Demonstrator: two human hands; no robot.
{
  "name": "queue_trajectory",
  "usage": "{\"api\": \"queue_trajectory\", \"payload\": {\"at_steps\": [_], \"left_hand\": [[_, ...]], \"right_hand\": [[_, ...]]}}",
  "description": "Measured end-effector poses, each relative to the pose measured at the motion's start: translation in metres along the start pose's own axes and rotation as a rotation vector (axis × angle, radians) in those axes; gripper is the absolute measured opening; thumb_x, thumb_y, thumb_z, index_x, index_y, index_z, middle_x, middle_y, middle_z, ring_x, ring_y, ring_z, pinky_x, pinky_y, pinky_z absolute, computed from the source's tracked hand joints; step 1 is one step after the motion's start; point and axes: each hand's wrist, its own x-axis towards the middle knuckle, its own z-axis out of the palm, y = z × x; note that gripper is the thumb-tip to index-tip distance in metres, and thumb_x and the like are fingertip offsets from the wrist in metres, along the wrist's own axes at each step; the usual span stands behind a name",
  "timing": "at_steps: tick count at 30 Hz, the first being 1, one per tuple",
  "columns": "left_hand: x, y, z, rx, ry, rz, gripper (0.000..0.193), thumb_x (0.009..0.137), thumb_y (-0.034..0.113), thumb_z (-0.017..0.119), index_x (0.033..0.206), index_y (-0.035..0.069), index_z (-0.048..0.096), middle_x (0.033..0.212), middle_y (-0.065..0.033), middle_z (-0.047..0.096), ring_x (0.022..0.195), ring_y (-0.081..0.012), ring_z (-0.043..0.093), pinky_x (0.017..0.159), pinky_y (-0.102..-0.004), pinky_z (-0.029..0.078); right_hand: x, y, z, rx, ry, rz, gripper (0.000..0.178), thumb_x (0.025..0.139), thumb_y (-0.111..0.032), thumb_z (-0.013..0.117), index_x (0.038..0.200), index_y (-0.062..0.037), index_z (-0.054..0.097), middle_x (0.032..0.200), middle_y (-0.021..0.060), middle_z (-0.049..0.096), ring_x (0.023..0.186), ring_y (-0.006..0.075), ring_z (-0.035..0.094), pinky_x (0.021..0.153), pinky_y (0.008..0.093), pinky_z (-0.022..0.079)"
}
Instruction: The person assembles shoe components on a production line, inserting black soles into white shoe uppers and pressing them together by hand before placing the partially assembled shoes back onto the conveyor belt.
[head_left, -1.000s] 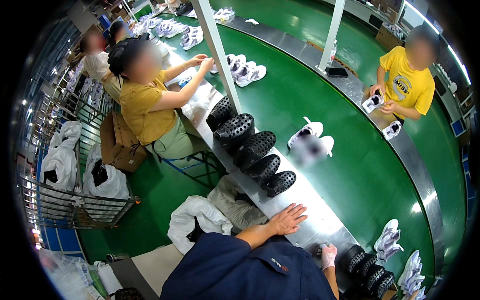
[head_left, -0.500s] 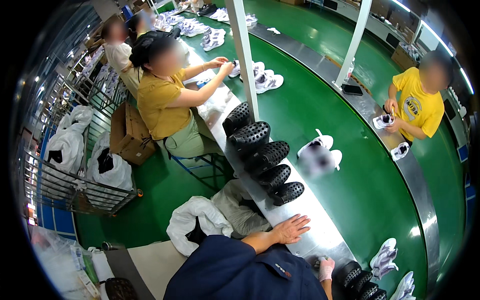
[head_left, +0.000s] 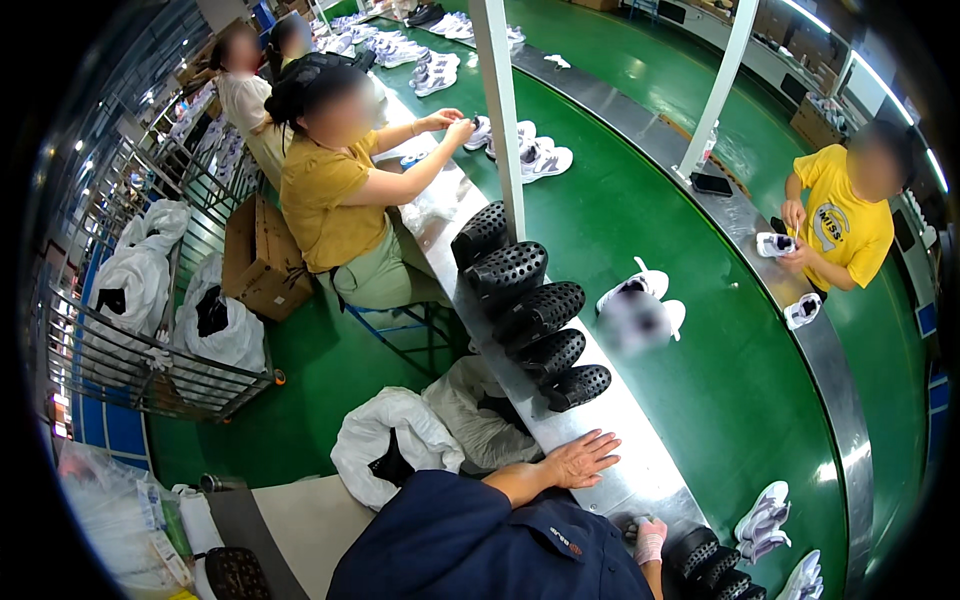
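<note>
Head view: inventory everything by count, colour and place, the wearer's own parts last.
Shoe forms: five plus more lower right, black, on the bench.
Bench: one, silver, centre.
Shoes: many, white and grey, mostly beyond the bench.
Green surface: one, green, mid-picture.
Posts: two, pale, upper middle.
Phone: one, black, far ledge.
Cart: one, grey, left.
Sacks: several, white, in cart and by bench.
Large carton: one, brown, by the cart.
Co-workers: at least four, two in yellow, three left, one right.
Shirt: one, navy, bottom centre.
Left hand: one, bare, flat on bench.
Right hand: one, pale covering, at the bench.
</note>
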Motion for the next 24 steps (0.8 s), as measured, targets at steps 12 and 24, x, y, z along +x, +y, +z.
{"api": "queue_trajectory", "payload": {"at_steps": [12, 24], "left_hand": [[-0.001, 0.001, -0.008, 0.011, -0.012, 0.001, 0.065, 0.096, 0.045, 0.054, 0.151, 0.013, 0.043, 0.164, -0.0169, 0.026, 0.153, -0.0324, 0.021, 0.124, -0.0485, 0.014], [0.002, -0.001, -0.011, 0.008, -0.005, -0.013, 0.065, 0.095, 0.044, 0.056, 0.151, 0.014, 0.044, 0.164, -0.0162, 0.027, 0.153, -0.0318, 0.021, 0.124, -0.0485, 0.015]], "right_hand": [[-0.004, -0.003, 0.003, 0.013, 0.015, -0.005, 0.007, 0.089, -0.002, 0.059, 0.085, -0.0003, 0.065, 0.066, 0.008, 0.065, 0.047, 0.0161, 0.058, 0.043, 0.0293, 0.048], [0.001, -0.005, 0.002, -0.018, 0.025, 0.001, 0.007, 0.087, -0.002, 0.06, 0.081, -0.0018, 0.065, 0.064, 0.0076, 0.064, 0.046, 0.0161, 0.059, 0.043, 0.0293, 0.049]]}}
